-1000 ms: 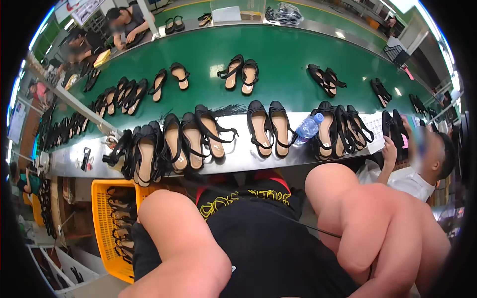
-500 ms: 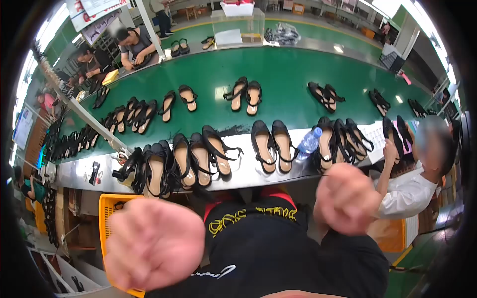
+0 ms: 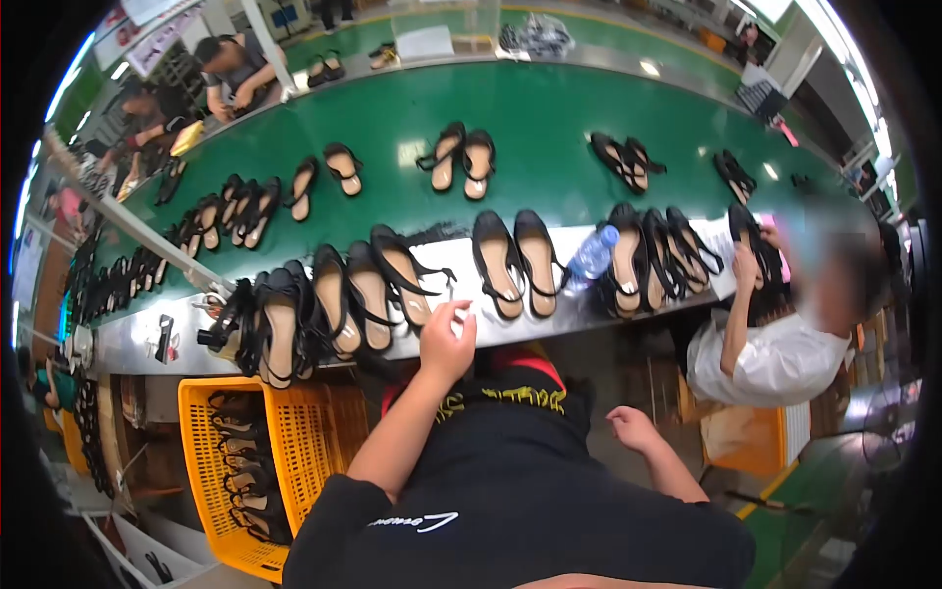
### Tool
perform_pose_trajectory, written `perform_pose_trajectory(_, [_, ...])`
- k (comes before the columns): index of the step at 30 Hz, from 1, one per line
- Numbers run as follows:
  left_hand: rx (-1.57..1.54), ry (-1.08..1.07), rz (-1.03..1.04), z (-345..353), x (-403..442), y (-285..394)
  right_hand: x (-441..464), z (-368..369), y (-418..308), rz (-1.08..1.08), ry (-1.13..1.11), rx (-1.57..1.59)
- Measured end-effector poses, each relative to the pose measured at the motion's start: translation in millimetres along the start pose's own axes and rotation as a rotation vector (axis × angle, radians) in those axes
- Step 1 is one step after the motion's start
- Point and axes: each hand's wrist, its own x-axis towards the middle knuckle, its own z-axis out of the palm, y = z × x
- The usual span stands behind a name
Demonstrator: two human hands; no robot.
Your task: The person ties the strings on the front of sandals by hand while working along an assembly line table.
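Observation:
My left hand [image 3: 448, 344] is over the front edge of the metal table, just below the strap of a black slingback flat shoe [image 3: 400, 280] with a beige insole. Its fingers are partly bent, thumb and forefinger a little apart, and I see nothing held. My right hand [image 3: 635, 430] hangs low in front of my body, its fingers loosely curled, with nothing visible in it. Ahead of my hands a pair of the same black shoes [image 3: 500, 265] stands on the table. More such shoes [image 3: 282, 324] are packed close together at the left.
A yellow basket [image 3: 186, 442] holding black shoes stands below the table at left. A water bottle [image 3: 595, 257] leans beside shoes at right. Behind runs a green belt [image 3: 549, 108] with more shoes. A co-worker in a white shirt [image 3: 785, 358] handles a shoe at right.
Both hands were raised close to the camera as blurred fists. The left has moved forward to the table edge and the right has dropped lower. The yellow basket's contents now show.

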Motion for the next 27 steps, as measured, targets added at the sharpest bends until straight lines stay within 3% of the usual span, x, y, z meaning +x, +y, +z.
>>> perform_pose_trajectory(1, [0.013, -0.003, 0.021, 4.4, 6.8, 4.0, -28.8, -12.3, -3.4, 0.07, 0.085, -0.345])
perform_pose_trajectory(3, [0.065, -0.034, 0.039, 13.6, 30.5, 12.2, -53.4, -17.9, 28.9, 0.291, 0.115, -0.641])
perform_pose_trajectory(6, [0.209, -0.113, 0.054, 37.4, 67.2, 20.5, -66.5, -19.0, 82.1, 0.516, 0.077, -0.778])
perform_pose_trajectory(8, [0.364, -0.277, -0.092, 53.5, 93.5, 37.0, -66.9, -17.4, 102.7, 0.606, 0.046, -0.814])
perform_pose_trajectory(10, [0.632, -0.419, -0.157, 76.0, 116.3, 50.0, -68.3, -26.4, 45.2, 0.481, 0.32, -0.666])
perform_pose_trajectory(12, [0.696, -0.551, -0.203, 92.0, 132.2, 58.3, -58.9, -29.9, -29.3, 0.309, 0.488, -0.381])
perform_pose_trajectory(14, [0.711, -0.57, -0.229, 112.4, 141.5, 39.2, -37.3, -19.9, -67.0, 0.107, 0.53, 0.025])
perform_pose_trajectory(20, [0.557, -0.469, -0.21, 93.3, 126.1, 36.7, 5.1, -21.3, -193.8, -0.347, 0.508, 0.388])
perform_pose_trajectory(22, [0.487, -0.51, -0.309, 72.7, 111.1, 60.3, 25.1, -20.6, -221.9, -0.468, 0.517, 0.534])
perform_pose_trajectory(27, [0.501, -0.68, -0.283, 60.0, 76.8, 37.7, 99.4, -14.2, -265.1, -0.503, 0.475, 0.215])
